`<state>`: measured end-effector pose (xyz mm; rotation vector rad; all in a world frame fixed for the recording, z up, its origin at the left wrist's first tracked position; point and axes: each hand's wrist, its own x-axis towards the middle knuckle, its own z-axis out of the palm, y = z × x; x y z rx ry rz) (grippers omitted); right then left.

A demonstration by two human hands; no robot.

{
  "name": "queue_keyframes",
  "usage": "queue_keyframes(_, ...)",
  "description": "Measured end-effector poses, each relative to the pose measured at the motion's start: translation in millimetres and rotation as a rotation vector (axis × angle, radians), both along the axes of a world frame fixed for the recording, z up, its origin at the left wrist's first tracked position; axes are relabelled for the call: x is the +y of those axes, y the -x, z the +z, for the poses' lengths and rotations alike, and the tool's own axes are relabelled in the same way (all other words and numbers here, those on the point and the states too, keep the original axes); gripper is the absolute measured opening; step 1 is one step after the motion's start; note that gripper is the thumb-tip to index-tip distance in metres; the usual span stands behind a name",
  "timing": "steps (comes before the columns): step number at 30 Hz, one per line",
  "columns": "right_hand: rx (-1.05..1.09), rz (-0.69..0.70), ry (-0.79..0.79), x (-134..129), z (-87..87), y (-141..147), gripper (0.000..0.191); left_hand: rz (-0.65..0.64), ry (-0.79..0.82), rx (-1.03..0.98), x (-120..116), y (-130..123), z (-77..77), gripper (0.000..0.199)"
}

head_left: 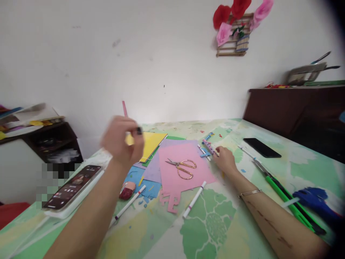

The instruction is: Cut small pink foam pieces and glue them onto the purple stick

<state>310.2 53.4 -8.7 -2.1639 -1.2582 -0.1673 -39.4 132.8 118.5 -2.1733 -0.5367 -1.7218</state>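
My left hand is raised above the left side of the table, smeared by motion, its fingers curled together. A thin pink strip sticks up out of it; its lower end is hidden. A small black spot shows at the fingers. My right hand rests on the table, fingers closed at the near end of a pink strip with dark dots. Beside that strip a white marker lies across a blue paper piece. Between my hands, gold-handled scissors lie partly open on pink paper.
Yellow paper, a dark red and pink lump and white markers lie around. A phone with a lit screen is at left. On the right are a dark phone, a green cutter knife and a blue object.
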Motion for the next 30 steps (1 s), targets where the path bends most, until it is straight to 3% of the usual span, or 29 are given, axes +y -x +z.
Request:
queue_keyframes(2, -0.044, 0.070, -0.020, -2.4, 6.2, 10.3, 0.027, 0.226, 0.221, 0.273, 20.8, -18.1, -15.7, 0.022)
queue_keyframes(3, -0.060, 0.123, -0.023, -3.7, 9.1, 16.9, 0.025, 0.384, 0.409, 0.495, 32.0, -25.0, -26.5, 0.024)
queue_keyframes(8, -0.104, 0.476, 0.028, -14.7, 14.1, 58.9, 0.016, 0.429, 0.669, 0.786, 80.9, -21.0, -84.1, 0.050)
queue_keyframes(11, -0.112, 0.775, 0.080, -23.0, 10.7, 78.8, 0.031, 0.441, 0.777, 0.867, 97.9, -5.6, -100.4, 0.057)
queue_keyframes(13, -0.129, 0.867, 0.125, -26.6, 8.1, 85.5, 0.043, 0.447, 0.823, 0.892, 103.7, 0.8, -102.6, 0.055)
queue_keyframes(15, -0.141, 0.855, 0.159, -27.5, 6.5, 87.7, 0.045, 0.461, 0.852, 0.892, 106.0, 3.5, -101.1, 0.052)
queue_keyframes(19, -0.107, 0.795, 0.174, -24.7, 8.1, 87.1, 0.028, 0.509, 0.883, 0.844, 107.0, 4.9, -94.5, 0.036)
queue_keyframes(22, -0.064, 0.702, 0.170, -23.4, 10.7, 87.3, 0.017, 0.571, 0.893, 0.793, 110.7, 8.1, -90.4, 0.036)
queue_keyframes(27, -0.126, 0.487, 0.236, -24.4, 10.3, 86.4, 0.016, 0.709, 0.932, 0.709, 122.9, 17.5, -89.6, 0.034)
queue_keyframes(30, -0.146, 0.419, 0.241, -25.7, 10.4, 85.7, 0.025, 0.739, 0.945, 0.683, 126.6, 20.5, -90.8, 0.034)
